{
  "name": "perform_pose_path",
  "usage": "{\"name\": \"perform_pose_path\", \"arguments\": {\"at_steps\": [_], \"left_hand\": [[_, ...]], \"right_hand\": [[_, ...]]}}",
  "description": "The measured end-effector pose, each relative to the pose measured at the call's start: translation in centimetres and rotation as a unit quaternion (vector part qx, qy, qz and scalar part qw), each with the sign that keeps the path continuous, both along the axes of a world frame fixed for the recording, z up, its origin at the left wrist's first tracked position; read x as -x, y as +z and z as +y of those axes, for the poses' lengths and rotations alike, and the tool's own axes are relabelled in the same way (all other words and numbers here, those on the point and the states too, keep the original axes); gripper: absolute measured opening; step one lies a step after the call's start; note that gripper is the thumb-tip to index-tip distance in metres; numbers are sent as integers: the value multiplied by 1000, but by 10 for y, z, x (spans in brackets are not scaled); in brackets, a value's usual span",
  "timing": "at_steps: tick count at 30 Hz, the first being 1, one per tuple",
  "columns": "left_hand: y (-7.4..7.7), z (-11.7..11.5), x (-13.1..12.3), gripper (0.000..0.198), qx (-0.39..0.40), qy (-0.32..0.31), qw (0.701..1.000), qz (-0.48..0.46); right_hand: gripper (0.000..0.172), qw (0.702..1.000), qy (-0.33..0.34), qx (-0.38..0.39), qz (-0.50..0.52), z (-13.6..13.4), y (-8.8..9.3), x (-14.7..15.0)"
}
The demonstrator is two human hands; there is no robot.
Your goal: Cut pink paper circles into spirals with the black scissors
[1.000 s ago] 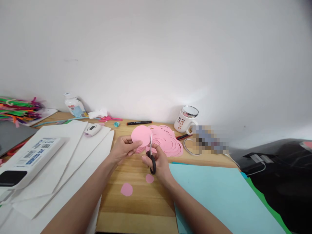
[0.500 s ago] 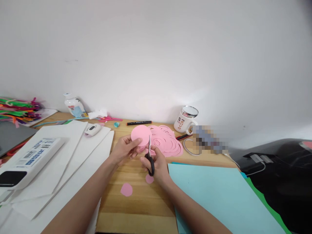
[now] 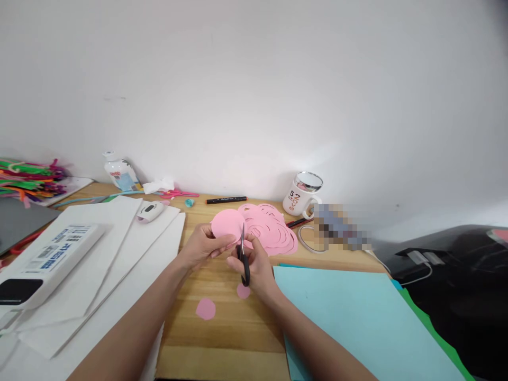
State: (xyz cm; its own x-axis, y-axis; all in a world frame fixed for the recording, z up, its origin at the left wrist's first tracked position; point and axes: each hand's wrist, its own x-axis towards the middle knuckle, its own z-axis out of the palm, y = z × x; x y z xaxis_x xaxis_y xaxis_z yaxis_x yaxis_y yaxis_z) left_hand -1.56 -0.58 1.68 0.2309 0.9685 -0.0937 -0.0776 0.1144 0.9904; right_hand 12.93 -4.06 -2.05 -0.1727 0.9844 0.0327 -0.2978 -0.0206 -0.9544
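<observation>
My left hand (image 3: 203,244) pinches a round pink paper disc (image 3: 227,224) by its lower edge, thumb on top. In my right hand (image 3: 256,263) is a pair of black-handled scissors (image 3: 245,267), its blades pointing away from me at the disc's right edge. Whether the blades are parted is too small to tell. Just behind lies a heap of pink paper cutouts (image 3: 273,233) with curved slits. Two small pink paper pieces, a larger one (image 3: 206,309) and a smaller one (image 3: 243,291), rest on the wooden table (image 3: 222,344) nearer to me.
White paper sheets (image 3: 159,243) and a white boxy device (image 3: 55,264) lie left. Light blue paper (image 3: 349,317) covers the right side. Along the wall stand a white mug (image 3: 298,198), a black marker (image 3: 226,200), pink scissors (image 3: 180,194) and a white bottle (image 3: 121,173).
The disc has shifted slightly left and down in my left hand, and my left thumb now lies further right along its lower edge. My right hand with the scissors has barely moved.
</observation>
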Motion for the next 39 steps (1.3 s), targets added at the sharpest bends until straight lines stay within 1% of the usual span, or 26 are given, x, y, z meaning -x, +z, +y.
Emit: {"name": "perform_pose_path", "arguments": {"at_steps": [9, 15, 20, 27, 35, 39], "left_hand": [[4, -1, 1, 36, -12, -5, 1000, 9], [6, -1, 0, 38, -15, 3, 1000, 21], [6, 0, 0, 39, -19, -1, 1000, 17], [6, 0, 2, 40, -23, 8, 999, 30], [3, 2, 4, 38, -29, 14, 999, 5], [1, 2, 3, 35, -11, -7, 1000, -29]], "right_hand": [[57, 1000, 4, 9, -3, 0, -4, -1], [53, 1000, -5, 11, -13, -1, -3, 0], [49, 999, -12, 12, -30, 0, -3, 0], [49, 999, -11, 9, -33, 0, -4, -1], [52, 999, -6, 15, -43, 0, -7, -1], [53, 999, -12, 15, -31, -2, -5, 1]]}}
